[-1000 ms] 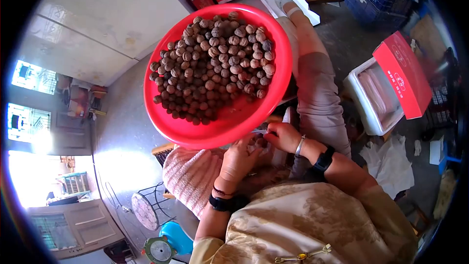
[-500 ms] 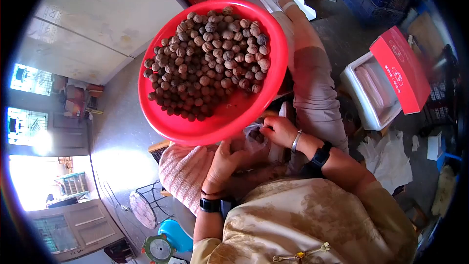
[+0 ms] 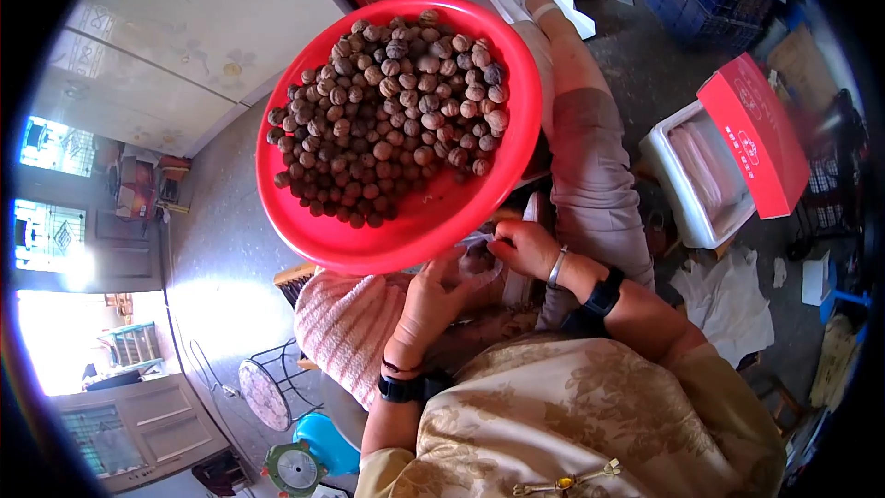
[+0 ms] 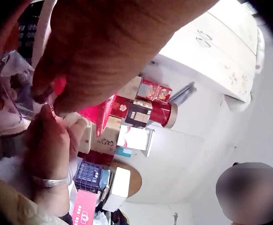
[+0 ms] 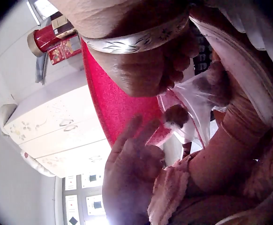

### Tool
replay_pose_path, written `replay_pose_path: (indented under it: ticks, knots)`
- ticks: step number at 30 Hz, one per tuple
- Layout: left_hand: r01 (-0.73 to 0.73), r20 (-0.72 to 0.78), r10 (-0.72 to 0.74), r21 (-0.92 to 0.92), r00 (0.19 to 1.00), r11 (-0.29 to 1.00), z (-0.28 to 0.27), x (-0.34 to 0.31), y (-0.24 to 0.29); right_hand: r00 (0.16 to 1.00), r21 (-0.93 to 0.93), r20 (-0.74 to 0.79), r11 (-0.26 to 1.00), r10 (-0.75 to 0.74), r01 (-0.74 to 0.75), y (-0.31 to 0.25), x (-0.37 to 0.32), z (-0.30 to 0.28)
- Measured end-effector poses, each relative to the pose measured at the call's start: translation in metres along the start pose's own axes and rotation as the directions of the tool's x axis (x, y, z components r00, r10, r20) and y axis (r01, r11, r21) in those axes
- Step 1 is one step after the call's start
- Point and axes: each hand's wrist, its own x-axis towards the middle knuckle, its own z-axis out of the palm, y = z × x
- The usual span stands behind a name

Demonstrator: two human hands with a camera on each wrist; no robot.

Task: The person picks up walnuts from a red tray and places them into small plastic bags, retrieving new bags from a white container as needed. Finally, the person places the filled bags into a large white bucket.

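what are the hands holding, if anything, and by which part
The right hand pinches a translucent, thin plastic bag by its upper edge; whether the left hand grips anything cannot be told.

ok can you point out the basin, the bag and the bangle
basin (image 3: 426, 221): head view, bare inner floor near the front rim
bag (image 5: 198, 107): right wrist view, clear film
bangle (image 5: 140, 42): right wrist view, patterned outer face

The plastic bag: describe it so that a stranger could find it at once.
Start at the large red basin of walnuts. Just below its rim in the head view, between left hand and right hand, comes the plastic bag. Unlike the basin and pink towel, it is see-through.
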Motion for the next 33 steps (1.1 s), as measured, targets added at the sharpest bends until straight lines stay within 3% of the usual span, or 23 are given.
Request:
replay_pose_path:
  ticks: [7, 9, 10, 12, 18, 20, 22, 24, 25, 27, 31, 32, 33]
  knots:
    - [-0.049, 0.040, 0.047, 0.049, 0.998, 0.998, -0.020, -0.009, 0.020, 0.999, 0.025, 0.035, 1.000, 0.006, -0.007, -0.001, 0.001, 0.001]
    - [0.029, 0.131, -0.008, -0.161, 0.991, 0.987, -0.030, -0.008, 0.030, 0.999, 0.051, -0.007, 0.998, 0.043, -0.043, -0.001, 0.000, 0.003]
    - [0.027, 0.129, -0.006, -0.161, 0.992, 0.987, -0.036, -0.008, 0.041, 0.999, 0.050, -0.007, 0.998, 0.041, -0.040, -0.001, -0.001, 0.004]
    - [0.168, 0.141, -0.125, -0.357, 0.982, 0.919, -0.050, -0.002, 0.063, 0.999, 0.063, -0.030, 0.998, 0.016, -0.014, -0.001, -0.001, 0.005]
    - [-0.037, 0.104, 0.043, -0.064, 0.994, 0.997, -0.077, 0.066, 0.054, 0.998, 0.075, -0.058, 0.997, -0.015, 0.019, -0.004, -0.001, 0.004]
    - [-0.130, 0.172, 0.116, 0.076, 0.978, 0.989, -0.080, 0.096, 0.042, 0.997, 0.069, -0.070, 0.997, -0.017, 0.022, -0.003, -0.001, 0.004]
    - [-0.131, 0.208, 0.113, 0.077, 0.972, 0.988, -0.078, 0.121, 0.032, 0.999, 0.048, -0.034, 0.999, 0.009, -0.007, -0.003, 0.000, 0.004]
    - [-0.269, 0.273, 0.217, 0.171, 0.937, 0.948, -0.073, 0.140, 0.027, 0.999, 0.040, -0.036, 0.999, 0.013, -0.012, -0.004, 0.000, 0.004]
    - [-0.273, 0.275, 0.220, 0.173, 0.936, 0.946, -0.072, 0.148, 0.023, 0.999, 0.033, -0.035, 0.999, 0.020, -0.019, -0.004, 0.000, 0.003]
    - [-0.202, 0.357, 0.088, 0.296, 0.930, 0.934, -0.071, 0.160, 0.013, 0.999, 0.028, -0.035, 0.999, 0.028, -0.027, -0.003, 0.001, 0.003]
    - [-0.278, 0.308, 0.155, 0.410, 0.939, 0.869, -0.079, 0.169, 0.004, 0.998, 0.034, 0.005, 0.997, 0.070, -0.070, -0.004, 0.001, 0.002]
    - [-0.031, 0.222, -0.067, 0.411, 0.973, 0.911, -0.084, 0.170, 0.008, 0.996, 0.036, 0.028, 0.995, 0.090, -0.091, -0.005, 0.001, 0.001]
    - [0.219, 0.139, -0.292, 0.391, 0.946, 0.894, -0.088, 0.169, 0.012, 0.995, 0.040, 0.028, 0.995, 0.092, -0.093, -0.006, 0.001, 0.001]
